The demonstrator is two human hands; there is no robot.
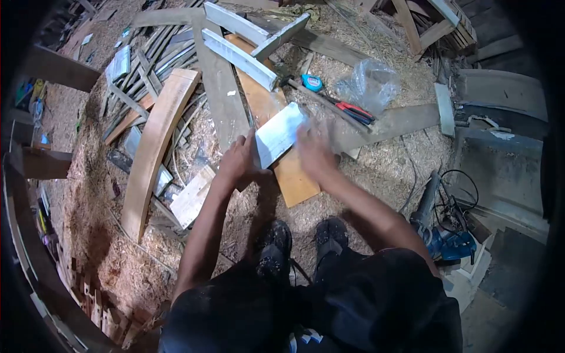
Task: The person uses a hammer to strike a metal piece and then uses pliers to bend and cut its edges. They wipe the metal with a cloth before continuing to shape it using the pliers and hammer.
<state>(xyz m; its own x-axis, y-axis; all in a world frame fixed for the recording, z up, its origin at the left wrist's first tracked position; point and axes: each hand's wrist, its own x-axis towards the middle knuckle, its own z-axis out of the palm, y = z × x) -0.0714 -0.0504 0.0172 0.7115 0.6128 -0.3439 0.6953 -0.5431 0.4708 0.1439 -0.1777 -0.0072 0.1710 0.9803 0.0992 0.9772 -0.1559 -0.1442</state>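
A short, pale wooden board (275, 138) lies tilted between my hands, over an orange-brown plank (294, 179). My left hand (237, 160) is closed on the board's left edge, its fingers bent along that side. At the right edge is my right hand (315, 148), its fingers smeared by motion and overlapping the board; a small bluish blur shows there, and I cannot tell what it is. Just beyond lie a hammer (321, 97), a teal tape measure (312, 82) and red-and-black-handled pliers (355, 110).
A joined frame of pale boards (241, 56) rests ahead. To the left are a curved wooden piece (156, 153) and a pile of thin strips (168, 59). A clear plastic bag (374, 85) lies ahead right. A blue corded power tool (450, 244) sits at the right. Wood shavings cover the ground.
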